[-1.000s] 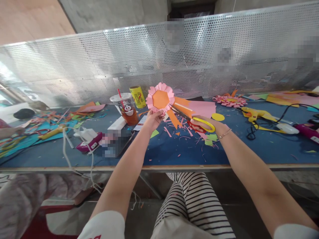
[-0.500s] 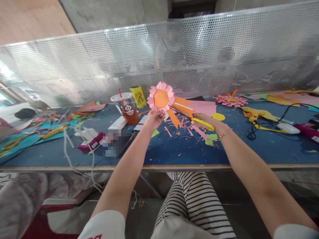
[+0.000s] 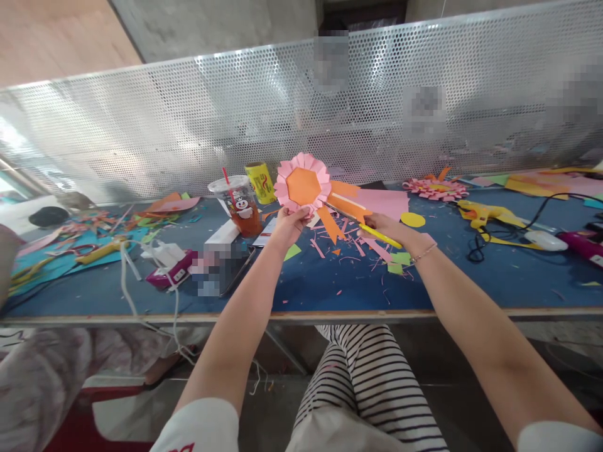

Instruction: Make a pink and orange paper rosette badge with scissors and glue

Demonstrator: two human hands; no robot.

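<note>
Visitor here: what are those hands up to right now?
Left hand holding pink-and-orange rosette. Right hand on yellow-handled scissors, blades at rosette's lower edge. Paper scraps beneath.

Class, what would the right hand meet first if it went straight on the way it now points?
Its scissors would probably meet the pink-rimmed paper rosette in the left hand first, though depth is unclear.

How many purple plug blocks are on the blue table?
2. One purple plug block sits left, by white plugs; the second plug block is far right, cut off by the edge. Others may be hidden.
</note>
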